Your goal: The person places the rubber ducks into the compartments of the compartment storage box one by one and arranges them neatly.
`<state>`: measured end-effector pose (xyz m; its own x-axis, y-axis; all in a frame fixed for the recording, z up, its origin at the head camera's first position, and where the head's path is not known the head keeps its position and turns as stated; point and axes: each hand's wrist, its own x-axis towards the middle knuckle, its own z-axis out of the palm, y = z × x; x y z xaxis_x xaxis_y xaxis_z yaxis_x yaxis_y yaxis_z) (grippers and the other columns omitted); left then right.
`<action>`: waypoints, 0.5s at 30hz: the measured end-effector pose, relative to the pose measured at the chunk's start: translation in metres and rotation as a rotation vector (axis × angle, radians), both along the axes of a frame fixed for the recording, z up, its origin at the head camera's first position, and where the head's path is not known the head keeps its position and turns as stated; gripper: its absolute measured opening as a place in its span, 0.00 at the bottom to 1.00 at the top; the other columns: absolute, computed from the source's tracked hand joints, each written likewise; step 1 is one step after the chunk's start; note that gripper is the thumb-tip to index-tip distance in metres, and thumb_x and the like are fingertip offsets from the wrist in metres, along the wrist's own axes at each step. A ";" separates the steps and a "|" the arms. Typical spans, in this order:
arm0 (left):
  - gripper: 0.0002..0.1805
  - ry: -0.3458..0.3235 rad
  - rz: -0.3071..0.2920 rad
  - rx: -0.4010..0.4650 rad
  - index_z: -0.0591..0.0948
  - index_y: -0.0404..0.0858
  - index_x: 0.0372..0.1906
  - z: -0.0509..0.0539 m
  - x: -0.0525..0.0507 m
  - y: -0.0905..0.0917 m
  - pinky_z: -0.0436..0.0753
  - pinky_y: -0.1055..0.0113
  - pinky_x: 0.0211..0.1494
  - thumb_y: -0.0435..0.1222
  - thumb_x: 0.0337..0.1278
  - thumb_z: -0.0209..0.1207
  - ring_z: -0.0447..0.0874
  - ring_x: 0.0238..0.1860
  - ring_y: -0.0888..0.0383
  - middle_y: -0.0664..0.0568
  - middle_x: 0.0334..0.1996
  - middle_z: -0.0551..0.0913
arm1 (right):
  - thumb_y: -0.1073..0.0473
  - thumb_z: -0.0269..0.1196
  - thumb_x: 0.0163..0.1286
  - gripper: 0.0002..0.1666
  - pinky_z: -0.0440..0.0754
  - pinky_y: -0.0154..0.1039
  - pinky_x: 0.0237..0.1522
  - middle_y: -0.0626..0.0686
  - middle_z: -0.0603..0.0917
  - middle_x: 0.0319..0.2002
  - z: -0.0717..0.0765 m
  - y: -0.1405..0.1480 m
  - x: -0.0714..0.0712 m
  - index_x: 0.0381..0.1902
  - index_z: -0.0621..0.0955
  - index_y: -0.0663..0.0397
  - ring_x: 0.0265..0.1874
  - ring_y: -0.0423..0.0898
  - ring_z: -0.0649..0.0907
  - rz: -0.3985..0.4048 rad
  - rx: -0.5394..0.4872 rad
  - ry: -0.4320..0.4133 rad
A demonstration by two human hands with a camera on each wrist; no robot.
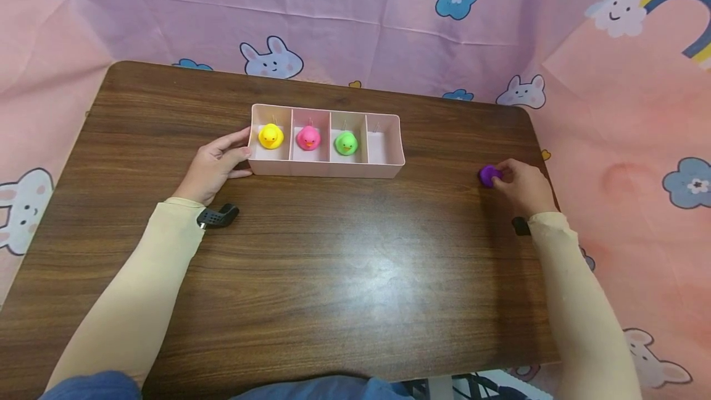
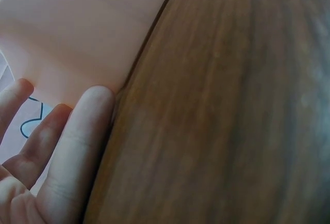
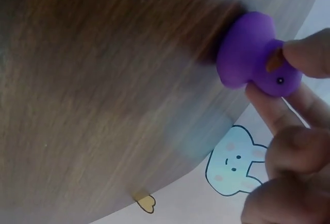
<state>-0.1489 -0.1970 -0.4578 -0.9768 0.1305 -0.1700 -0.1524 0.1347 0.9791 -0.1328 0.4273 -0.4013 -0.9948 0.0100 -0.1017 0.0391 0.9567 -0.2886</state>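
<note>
A pale pink divided box point(image 1: 328, 169) stands on the table with its compartments side by side. From left to right, the first three hold a yellow toy duck point(image 1: 271, 136), a pink toy duck point(image 1: 308, 138) and a green toy duck point(image 1: 347, 143); the rightmost shows bare walls. Fingertips of my left hand point(image 1: 213, 162) rest against the box's left end, and the left wrist view shows them touching its wall point(image 2: 77, 33). Over at the table's right side, my right hand point(image 1: 523, 185) pinches a purple toy duck point(image 3: 247, 51) between thumb and fingers; its base is close to the tabletop.
The brown wooden table point(image 1: 333, 252) has a rounded far right corner near my right hand. A pink and purple cloth point(image 1: 344, 11) with cartoon prints hangs behind it and at the sides. Dark cables point(image 1: 483, 384) show below the front edge.
</note>
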 end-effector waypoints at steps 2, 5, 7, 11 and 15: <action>0.30 0.002 0.002 0.000 0.69 0.50 0.78 0.000 0.000 0.000 0.88 0.70 0.50 0.43 0.76 0.59 0.81 0.59 0.61 0.46 0.76 0.68 | 0.54 0.66 0.73 0.20 0.81 0.57 0.40 0.67 0.86 0.47 0.000 -0.001 0.001 0.55 0.81 0.61 0.39 0.61 0.83 0.000 0.010 0.015; 0.30 0.000 0.001 -0.004 0.69 0.49 0.78 -0.001 -0.001 0.000 0.88 0.71 0.50 0.43 0.76 0.59 0.80 0.61 0.58 0.46 0.77 0.68 | 0.54 0.65 0.73 0.20 0.80 0.58 0.40 0.67 0.85 0.48 0.001 -0.004 0.003 0.55 0.81 0.62 0.40 0.61 0.82 0.005 0.017 0.059; 0.30 -0.004 0.003 -0.011 0.69 0.49 0.78 -0.002 0.000 0.000 0.88 0.70 0.50 0.44 0.76 0.59 0.80 0.63 0.55 0.46 0.76 0.68 | 0.55 0.66 0.72 0.20 0.81 0.59 0.41 0.66 0.85 0.48 0.003 -0.008 0.005 0.55 0.81 0.63 0.40 0.61 0.82 0.020 0.020 0.114; 0.30 -0.004 0.007 -0.028 0.69 0.50 0.78 -0.001 0.000 -0.001 0.88 0.70 0.51 0.45 0.76 0.58 0.80 0.62 0.56 0.47 0.77 0.68 | 0.57 0.68 0.70 0.17 0.82 0.59 0.40 0.65 0.86 0.44 0.005 -0.020 0.006 0.52 0.82 0.63 0.39 0.60 0.84 0.061 0.009 0.242; 0.30 0.000 0.008 -0.027 0.70 0.51 0.78 0.000 0.000 0.000 0.88 0.70 0.51 0.45 0.75 0.59 0.80 0.61 0.59 0.47 0.76 0.68 | 0.59 0.68 0.70 0.16 0.82 0.57 0.38 0.63 0.87 0.44 0.007 -0.032 0.004 0.50 0.83 0.63 0.38 0.60 0.84 0.099 -0.014 0.348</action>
<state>-0.1485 -0.1969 -0.4574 -0.9778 0.1181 -0.1733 -0.1535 0.1601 0.9751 -0.1284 0.3948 -0.3939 -0.9658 -0.0875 0.2440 -0.1569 0.9466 -0.2816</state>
